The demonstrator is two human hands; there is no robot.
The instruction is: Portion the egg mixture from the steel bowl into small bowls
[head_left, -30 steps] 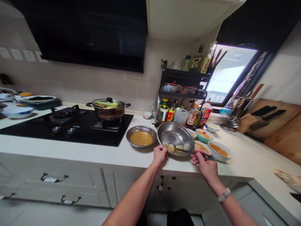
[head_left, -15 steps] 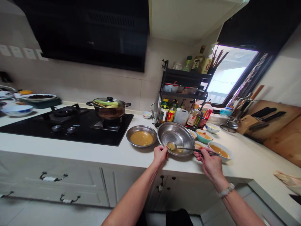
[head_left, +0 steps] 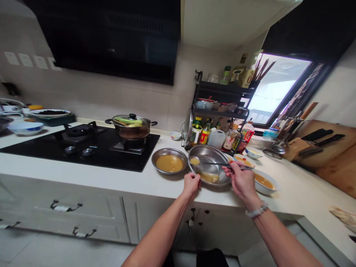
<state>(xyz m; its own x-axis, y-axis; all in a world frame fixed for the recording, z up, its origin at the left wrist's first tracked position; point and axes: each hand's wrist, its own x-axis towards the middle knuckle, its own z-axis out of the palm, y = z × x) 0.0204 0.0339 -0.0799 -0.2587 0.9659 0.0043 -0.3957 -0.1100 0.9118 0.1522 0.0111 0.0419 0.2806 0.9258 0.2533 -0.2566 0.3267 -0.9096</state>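
My left hand (head_left: 191, 184) pinches the near-left rim of a large steel bowl (head_left: 209, 157), which tilts toward me. Yellowish-brown liquid with pale bits pools at the bowl's low side. In my right hand (head_left: 241, 181) is the dark handle of a ladle (head_left: 195, 161); its scoop holds some of the liquid and hangs over the bowl's left part. Just left of the tilted bowl stands a shallow steel basin (head_left: 169, 163) of similar liquid. To the right, a white bowl (head_left: 265, 182) of orange-brown liquid sits partly behind my right hand.
More small bowls, one a teal-rimmed bowl (head_left: 244, 160), stand behind my right hand. A black rack (head_left: 222, 89) with several bottles rises behind. A lidded pot (head_left: 132, 129) sits on the hob (head_left: 122, 161) at left. Knives in a wooden block (head_left: 302, 146) stand at right.
The ladle has lifted from the pooled liquid and moved left and up, toward the basin side. My right hand has moved slightly left and up with it. My left hand keeps hold of the rim.
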